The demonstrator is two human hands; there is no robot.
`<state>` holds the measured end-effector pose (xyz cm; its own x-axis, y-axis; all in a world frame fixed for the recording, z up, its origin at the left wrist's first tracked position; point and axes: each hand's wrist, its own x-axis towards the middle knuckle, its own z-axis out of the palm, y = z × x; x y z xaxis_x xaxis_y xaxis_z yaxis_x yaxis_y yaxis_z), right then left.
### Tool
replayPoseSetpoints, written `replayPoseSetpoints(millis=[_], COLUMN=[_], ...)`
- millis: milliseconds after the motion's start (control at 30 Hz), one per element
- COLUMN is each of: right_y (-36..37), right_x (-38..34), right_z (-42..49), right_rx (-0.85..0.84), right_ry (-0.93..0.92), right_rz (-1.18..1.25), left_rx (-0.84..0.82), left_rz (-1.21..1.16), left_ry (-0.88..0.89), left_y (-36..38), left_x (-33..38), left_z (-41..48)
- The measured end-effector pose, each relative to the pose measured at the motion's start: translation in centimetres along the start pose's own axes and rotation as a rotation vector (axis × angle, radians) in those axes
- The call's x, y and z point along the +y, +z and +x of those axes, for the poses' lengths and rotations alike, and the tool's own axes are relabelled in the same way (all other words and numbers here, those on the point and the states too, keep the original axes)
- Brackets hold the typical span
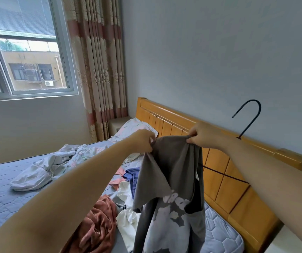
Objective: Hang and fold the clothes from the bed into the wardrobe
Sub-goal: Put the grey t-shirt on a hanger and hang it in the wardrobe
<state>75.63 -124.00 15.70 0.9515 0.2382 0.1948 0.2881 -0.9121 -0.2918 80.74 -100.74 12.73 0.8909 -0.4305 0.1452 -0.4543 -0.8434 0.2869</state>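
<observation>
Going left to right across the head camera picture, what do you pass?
Window → curtain → left hand → shirt → right hand → hanger hook.

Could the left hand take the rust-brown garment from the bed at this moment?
Probably not yet: the left hand pinches the gray T-shirt, held up with the right hand. Once freed, the rust-brown garment lies uncovered on the bed below it.

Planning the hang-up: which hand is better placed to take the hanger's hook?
Probably the right hand: the hanger hook rises beside its wrist, while the left hand pinches the grey shirt on the far side.
</observation>
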Motion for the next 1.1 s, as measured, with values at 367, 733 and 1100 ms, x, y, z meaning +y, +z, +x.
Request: replayPoseSetpoints(millis=[367,733,1100], right_y=[0.8,-0.3,1.2], right_x=[-1.1,-1.0,0.4], right_z=[0.0,-0.7,-1.6], right_rx=[-0.076,-0.162,-0.092], right_ry=[-0.017,0.039,0.053], right_rz=[-0.068,-0.150,-0.163], left_rx=[-0.106,0.267,0.036], left_rz=[-0.279,-0.105,0.126], left_ry=[0.106,0.123,0.033], left_y=[-0.6,1.5,1.2], left_x=[0.9,1.1,-1.6], left_z=[-0.9,-0.1,-0.1])
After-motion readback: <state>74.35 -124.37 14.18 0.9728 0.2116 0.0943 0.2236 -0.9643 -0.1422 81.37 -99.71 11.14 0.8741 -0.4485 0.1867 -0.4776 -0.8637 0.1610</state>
